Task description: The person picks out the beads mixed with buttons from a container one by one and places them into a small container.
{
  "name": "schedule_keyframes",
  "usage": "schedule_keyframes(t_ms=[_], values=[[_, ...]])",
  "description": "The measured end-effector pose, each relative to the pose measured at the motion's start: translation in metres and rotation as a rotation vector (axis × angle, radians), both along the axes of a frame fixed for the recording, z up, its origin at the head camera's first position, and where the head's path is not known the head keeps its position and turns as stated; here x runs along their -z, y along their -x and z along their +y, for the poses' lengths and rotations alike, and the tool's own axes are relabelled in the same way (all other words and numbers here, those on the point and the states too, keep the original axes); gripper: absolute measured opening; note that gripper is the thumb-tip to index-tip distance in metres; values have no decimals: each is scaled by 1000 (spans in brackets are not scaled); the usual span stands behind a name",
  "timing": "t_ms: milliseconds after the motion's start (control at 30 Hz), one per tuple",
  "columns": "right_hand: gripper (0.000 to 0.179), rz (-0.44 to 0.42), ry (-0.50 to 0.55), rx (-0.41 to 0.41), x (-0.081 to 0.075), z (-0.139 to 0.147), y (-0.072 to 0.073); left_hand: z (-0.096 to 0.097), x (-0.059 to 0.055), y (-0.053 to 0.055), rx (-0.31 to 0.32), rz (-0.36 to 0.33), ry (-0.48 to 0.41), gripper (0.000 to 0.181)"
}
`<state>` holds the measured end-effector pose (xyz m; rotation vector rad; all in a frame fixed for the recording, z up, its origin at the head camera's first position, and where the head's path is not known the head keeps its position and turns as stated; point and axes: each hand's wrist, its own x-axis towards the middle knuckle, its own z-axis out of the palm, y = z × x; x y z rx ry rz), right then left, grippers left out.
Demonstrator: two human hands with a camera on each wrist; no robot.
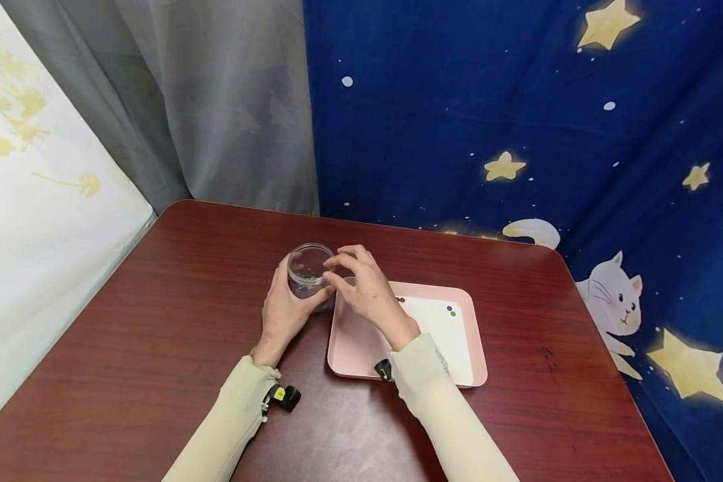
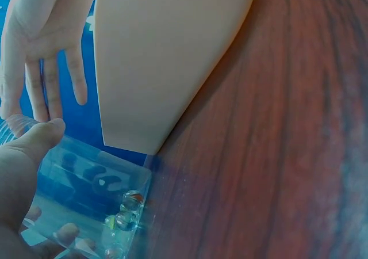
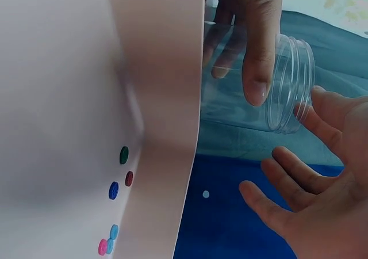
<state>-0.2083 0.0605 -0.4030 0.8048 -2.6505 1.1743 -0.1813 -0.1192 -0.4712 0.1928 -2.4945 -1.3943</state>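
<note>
A clear, open-topped jar (image 1: 309,268) stands on the table with my left hand (image 1: 286,311) gripping it round the side. Glass marbles (image 2: 126,218) lie at its bottom, seen through the wall in the left wrist view. My right hand (image 1: 364,288) is at the jar's mouth, its thumb and forefinger right at the threaded rim (image 3: 290,83). The other fingers of that hand are loosely spread, and nothing shows between them. Just right of the jar is a pink tray (image 1: 352,348), partly beneath my right forearm.
A white sheet (image 1: 458,341) lines the right part of the tray. Several small coloured buttons lie on it, among them a green button (image 3: 124,155) and a blue button (image 3: 114,190). Curtains (image 1: 247,100) hang behind the reddish-brown table (image 1: 175,321).
</note>
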Motion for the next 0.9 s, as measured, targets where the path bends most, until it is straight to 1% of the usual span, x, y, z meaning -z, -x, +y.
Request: schedule_keyframes(t_ms=[267,400,467,667,900], values=[[22,26,-7,-3,1,4,-1,0,-2,0,9,11,5,103],[24,25,-5,-3,-2,8,-2,1,-2,0,12,19,2,103],[26,8,1,2,-5,11,-3,1,-1,0,11,24,-2,103],[31,-79,47,23,-10,25,-9,1,0,-1,14,28,-23,102],[32,-116,-6,86,-9,48,-12,1,0,-1,7,35,-23,103]])
